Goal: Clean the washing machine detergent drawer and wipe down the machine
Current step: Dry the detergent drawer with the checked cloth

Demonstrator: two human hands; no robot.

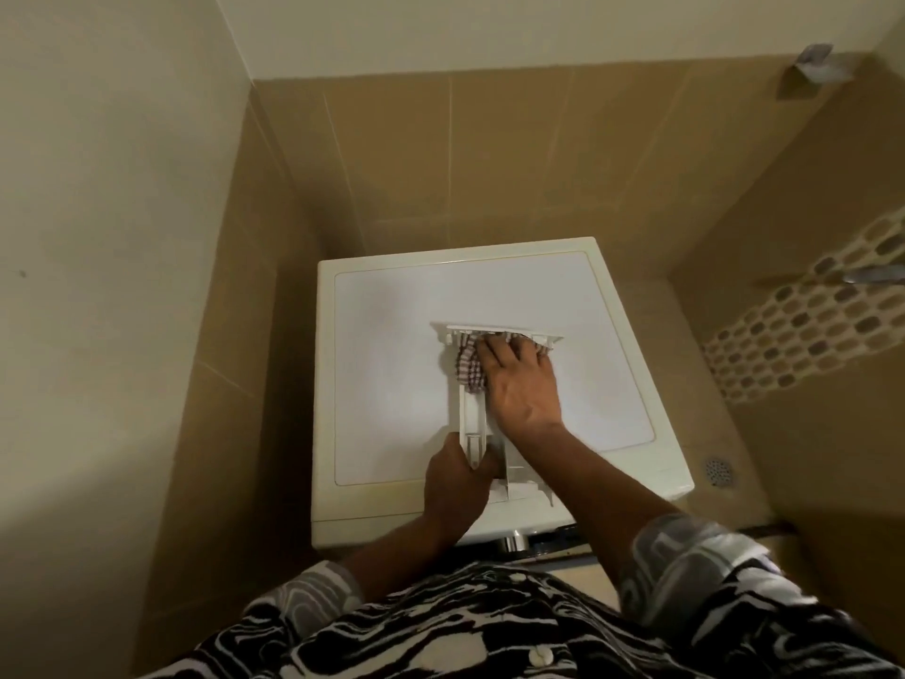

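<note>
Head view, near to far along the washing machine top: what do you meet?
Nearest, the left hand gripping the near end of the detergent drawer → right hand pressing the cloth → front panel → bare washing machine top → tiled wall.

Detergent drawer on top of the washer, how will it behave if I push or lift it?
Probably stiff: the detergent drawer looks like thin moulded plastic and shows no bend under the right hand pressing the cloth. Likely light and apt to slide on the smooth washer top, hence perhaps the left hand gripping its near end.
</note>
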